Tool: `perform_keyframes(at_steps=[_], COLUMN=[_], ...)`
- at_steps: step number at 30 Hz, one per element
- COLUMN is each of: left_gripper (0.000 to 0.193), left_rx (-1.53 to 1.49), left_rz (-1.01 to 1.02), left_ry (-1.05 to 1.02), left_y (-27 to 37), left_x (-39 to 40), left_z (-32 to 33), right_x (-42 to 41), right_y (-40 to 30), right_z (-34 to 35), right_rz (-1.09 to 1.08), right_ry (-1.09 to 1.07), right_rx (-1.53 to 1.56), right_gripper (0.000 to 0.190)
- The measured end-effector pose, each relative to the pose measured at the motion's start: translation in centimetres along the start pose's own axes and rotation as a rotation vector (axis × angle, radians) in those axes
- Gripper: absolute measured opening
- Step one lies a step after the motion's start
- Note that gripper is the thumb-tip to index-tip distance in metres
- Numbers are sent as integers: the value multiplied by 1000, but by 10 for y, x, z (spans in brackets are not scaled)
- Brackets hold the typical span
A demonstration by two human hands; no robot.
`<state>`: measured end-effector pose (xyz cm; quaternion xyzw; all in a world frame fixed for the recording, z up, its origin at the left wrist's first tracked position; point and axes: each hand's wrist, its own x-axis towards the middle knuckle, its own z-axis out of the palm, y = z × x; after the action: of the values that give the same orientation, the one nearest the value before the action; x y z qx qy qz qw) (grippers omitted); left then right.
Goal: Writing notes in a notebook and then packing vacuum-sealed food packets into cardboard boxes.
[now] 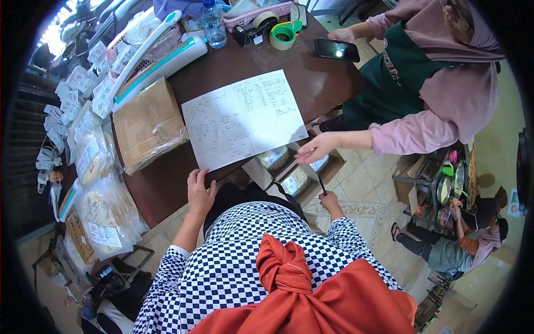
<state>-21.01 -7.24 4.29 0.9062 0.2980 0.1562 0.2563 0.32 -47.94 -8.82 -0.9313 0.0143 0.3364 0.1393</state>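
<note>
An open lined notebook (246, 119) with handwriting on its pages lies on the brown table (156, 190). My left hand (201, 193) rests at the notebook's lower left corner, fingers loosely bent, with nothing held in it. Lower right, away from the table, my right hand (331, 201) grips a dark pen (321, 184) that points upward. A cardboard parcel (148, 121) wrapped in clear plastic sits left of the notebook.
A co-worker in a green apron (388, 83) stands at the right, one hand holding a phone (337, 50), the other reaching near the notebook. Tape rolls (282, 36), a water bottle (214, 27), a bag sealer (162, 69) and bagged food (102, 208) lie about. Open boxes (311, 175) stand below.
</note>
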Motion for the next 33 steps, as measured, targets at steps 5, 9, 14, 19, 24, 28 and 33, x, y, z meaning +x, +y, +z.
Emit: perform_keyframes(at_steps=[5, 9, 14, 19, 24, 28, 33], left_gripper=[41, 36, 29, 21, 19, 24, 40], left_rx=[-133, -243, -268, -267, -250, -117, 24], left_rz=[-1, -75, -67, -23, 40, 138, 190], left_ry=[-152, -203, -218, -345, -328, -306, -300], left_y=[-31, -53, -73, -69, -72, -65, -70], left_x=[-3, 0, -9, -13, -22, -19, -19], left_z=[-13, -23, -34, -43, -47, -53, -51], right_x=[-26, -41, -63, -81, -116, -114, -116], right_y=[-19, -29, -66, -75, -94, -76, -77], right_z=[13, 38, 52, 53, 41, 55, 60], right_rz=[161, 106, 37, 32, -6, 59, 38], right_ry=[-27, -14, 1, -17, -18, 35, 123], right_rx=[196, 111, 29, -4, 6, 25, 74], right_gripper=[21, 22, 24, 29, 28, 26, 25])
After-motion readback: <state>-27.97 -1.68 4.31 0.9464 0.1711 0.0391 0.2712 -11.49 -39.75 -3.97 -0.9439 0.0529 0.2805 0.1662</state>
